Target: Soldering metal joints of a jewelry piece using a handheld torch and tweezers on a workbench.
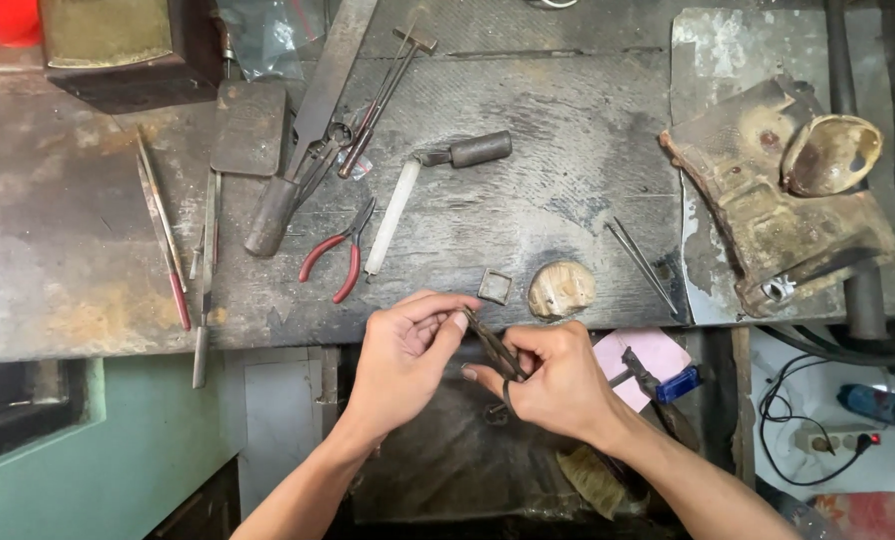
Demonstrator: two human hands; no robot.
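— What are the hands doing at the edge of the workbench (88, 300)?

— Both meet just below its front edge, over a dark hollow. The right hand (558, 385) is closed around the handles of a pair of dark pliers (496, 350), fingers wrapped tight, with the tool slanting up and to the left. The left hand (403, 355) pinches thumb and forefinger together right at the pliers' tip. Whatever sits between those fingertips is too small to make out.

— So both grips are closed?

— Yes. The right is clamped on the pliers; the left is pinched at their nose, touching it.

— What lies nearest on the bench?

— Just above the hands, a small square metal block (495, 287) and beside it a rounded, pale wooden peg (562, 289). To the left, red-handled pliers (336, 258) lie open, next to a white-handled hammer (438, 180). Further left there is a large file (308, 130) with a dark handle, plus several thin rods with red tips (168, 240).

— And on the right?

— Tweezers (643, 262) lie near a scorched, crusted soldering block (778, 210) with a shallow bowl (833, 153) on it. Below the right wrist, a pink sheet (658, 352) and a blue-handled tool (680, 384).
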